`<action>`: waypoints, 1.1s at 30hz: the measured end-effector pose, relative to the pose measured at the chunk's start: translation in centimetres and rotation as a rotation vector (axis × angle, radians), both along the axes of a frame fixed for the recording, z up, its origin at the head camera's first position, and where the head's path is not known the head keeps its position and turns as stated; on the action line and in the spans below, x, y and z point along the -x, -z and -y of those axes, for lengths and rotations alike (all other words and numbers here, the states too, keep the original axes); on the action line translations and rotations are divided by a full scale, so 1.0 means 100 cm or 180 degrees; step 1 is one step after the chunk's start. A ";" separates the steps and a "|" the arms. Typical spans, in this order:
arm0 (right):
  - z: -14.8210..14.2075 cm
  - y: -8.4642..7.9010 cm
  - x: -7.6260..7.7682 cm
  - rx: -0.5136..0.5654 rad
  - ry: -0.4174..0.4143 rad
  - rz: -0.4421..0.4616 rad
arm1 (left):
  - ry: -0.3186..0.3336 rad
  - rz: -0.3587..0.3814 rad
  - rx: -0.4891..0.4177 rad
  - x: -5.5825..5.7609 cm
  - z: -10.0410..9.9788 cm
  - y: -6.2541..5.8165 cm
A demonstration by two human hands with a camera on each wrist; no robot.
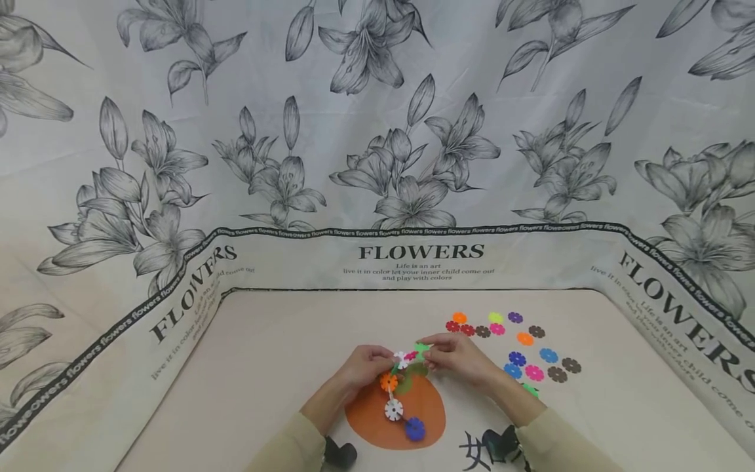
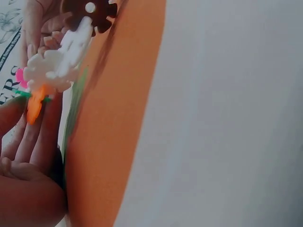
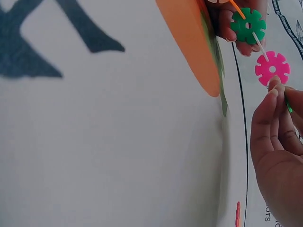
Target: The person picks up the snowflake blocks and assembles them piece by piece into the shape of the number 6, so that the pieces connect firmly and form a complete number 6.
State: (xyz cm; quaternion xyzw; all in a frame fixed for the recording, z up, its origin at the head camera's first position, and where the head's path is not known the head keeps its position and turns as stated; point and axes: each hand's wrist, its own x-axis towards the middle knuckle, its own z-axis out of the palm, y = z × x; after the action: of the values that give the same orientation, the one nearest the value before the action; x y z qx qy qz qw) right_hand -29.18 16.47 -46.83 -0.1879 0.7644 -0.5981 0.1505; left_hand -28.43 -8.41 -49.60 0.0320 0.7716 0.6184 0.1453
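Note:
A chain of notched plastic snowflake discs hangs between both hands above an orange shape printed on the cloth. My left hand (image 1: 362,366) pinches the chain near a green disc (image 3: 248,26) and a white disc (image 1: 401,359). From there an orange disc (image 1: 388,382), another white disc (image 1: 394,410) and a blue disc (image 1: 415,429) hang down; a brown disc (image 2: 90,10) also shows in the left wrist view. My right hand (image 1: 459,358) pinches a light green disc (image 1: 421,352) beside the pink disc (image 3: 272,69) at the other end. Its fingertips partly hide that joint.
Several loose discs lie on the table at the right, among them a light blue disc (image 1: 548,355), a brown disc (image 1: 571,365) and a yellow disc (image 1: 495,318). A flower-printed cloth (image 1: 421,255) rises behind and at both sides.

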 end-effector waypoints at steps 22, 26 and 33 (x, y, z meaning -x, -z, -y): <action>0.028 -0.003 -0.014 -0.0224 -0.0383 -0.0280 | 0.0440 0.0075 -0.0226 -0.005 0.011 0.003; 0.029 -0.001 -0.016 -0.0422 -0.0238 -0.0344 | 0.0392 0.0056 -0.0193 -0.006 0.012 0.006; -0.002 -0.007 -0.022 -0.0864 0.0145 -0.0626 | 0.0332 -0.0007 -0.0129 -0.009 0.013 0.010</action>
State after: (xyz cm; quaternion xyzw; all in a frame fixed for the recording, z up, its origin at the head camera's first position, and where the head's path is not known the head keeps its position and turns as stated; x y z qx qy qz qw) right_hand -26.99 16.67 -46.16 -0.2060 0.8533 -0.4714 0.0853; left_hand -27.55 -9.70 -50.60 0.0758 0.7564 0.6255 0.1758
